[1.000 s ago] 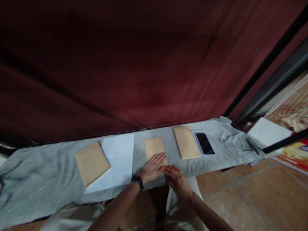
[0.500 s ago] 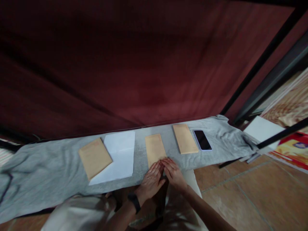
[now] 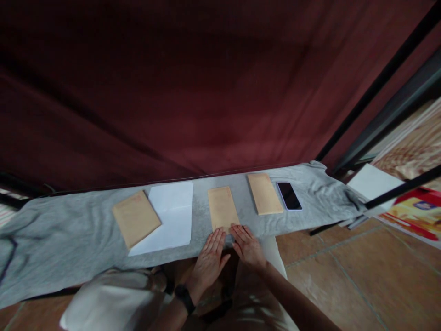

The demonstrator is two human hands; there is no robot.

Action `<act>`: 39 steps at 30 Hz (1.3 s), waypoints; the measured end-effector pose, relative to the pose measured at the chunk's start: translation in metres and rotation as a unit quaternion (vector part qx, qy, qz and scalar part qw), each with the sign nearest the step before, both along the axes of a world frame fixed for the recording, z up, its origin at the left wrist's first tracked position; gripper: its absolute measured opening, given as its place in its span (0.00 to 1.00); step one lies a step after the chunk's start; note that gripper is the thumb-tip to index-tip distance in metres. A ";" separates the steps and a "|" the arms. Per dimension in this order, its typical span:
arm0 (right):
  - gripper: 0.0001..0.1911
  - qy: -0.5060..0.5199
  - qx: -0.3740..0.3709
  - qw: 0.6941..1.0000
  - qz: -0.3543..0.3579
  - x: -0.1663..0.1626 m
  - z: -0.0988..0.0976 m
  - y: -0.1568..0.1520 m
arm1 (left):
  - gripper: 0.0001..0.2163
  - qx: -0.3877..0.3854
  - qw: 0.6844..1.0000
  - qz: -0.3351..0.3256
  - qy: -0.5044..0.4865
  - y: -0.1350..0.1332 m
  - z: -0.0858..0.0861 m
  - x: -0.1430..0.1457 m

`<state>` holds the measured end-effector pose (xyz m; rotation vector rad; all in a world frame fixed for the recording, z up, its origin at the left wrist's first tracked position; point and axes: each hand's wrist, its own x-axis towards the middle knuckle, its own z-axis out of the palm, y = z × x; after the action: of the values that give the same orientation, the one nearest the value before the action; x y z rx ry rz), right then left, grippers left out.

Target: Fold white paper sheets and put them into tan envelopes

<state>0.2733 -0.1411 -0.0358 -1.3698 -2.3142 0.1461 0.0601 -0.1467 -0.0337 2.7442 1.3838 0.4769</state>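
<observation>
A brown paper envelope [image 3: 222,206] lies flat in front of me on the grey cloth, its near end under my fingertips. My left hand [image 3: 209,258], with a dark band on the wrist, rests flat with fingers stretched out over the envelope's near left corner. At the near right corner lies my right hand [image 3: 248,247], also flat with its fingers extended. A narrow gap shows between the two hands. To the right is a stack of brown envelopes [image 3: 264,194]. To the left, more brown envelopes [image 3: 135,218] partly cover white paper sheets [image 3: 175,216].
A smartphone [image 3: 289,196] lies right of the envelope stack. The grey cloth [image 3: 86,234] covers a long narrow surface against a dark red curtain [image 3: 213,92]. Black metal bars [image 3: 379,78], a white box [image 3: 372,184] and a red printed package [image 3: 416,211] stand at the right, above the tiled floor.
My hands have moved apart along the envelope's near edge, the left one sliding left. The envelope stays in place. The view has shifted slightly.
</observation>
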 end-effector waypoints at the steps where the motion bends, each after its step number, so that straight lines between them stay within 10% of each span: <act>1: 0.27 -0.004 0.002 1.000 -0.003 0.004 -0.001 -0.001 | 0.32 0.001 1.000 0.002 0.002 -0.001 0.001 -0.001; 11: 0.22 0.016 -0.007 1.000 -0.020 0.014 0.015 0.010 | 0.35 0.020 0.999 0.021 0.013 -0.007 0.002 -0.001; 21: 0.25 -0.018 -0.033 0.999 0.017 -0.047 0.010 0.073 | 0.31 0.052 0.995 0.056 0.066 -0.008 0.000 0.012; 39: 0.30 -0.056 -0.023 0.996 -0.065 -0.028 -0.003 0.179 | 0.36 0.022 0.996 0.059 0.055 -0.007 -0.002 0.013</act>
<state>0.2456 0.0381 -0.0391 -1.5844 -2.3144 0.0843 0.0733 -0.1539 -0.0358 2.7733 1.5877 0.3700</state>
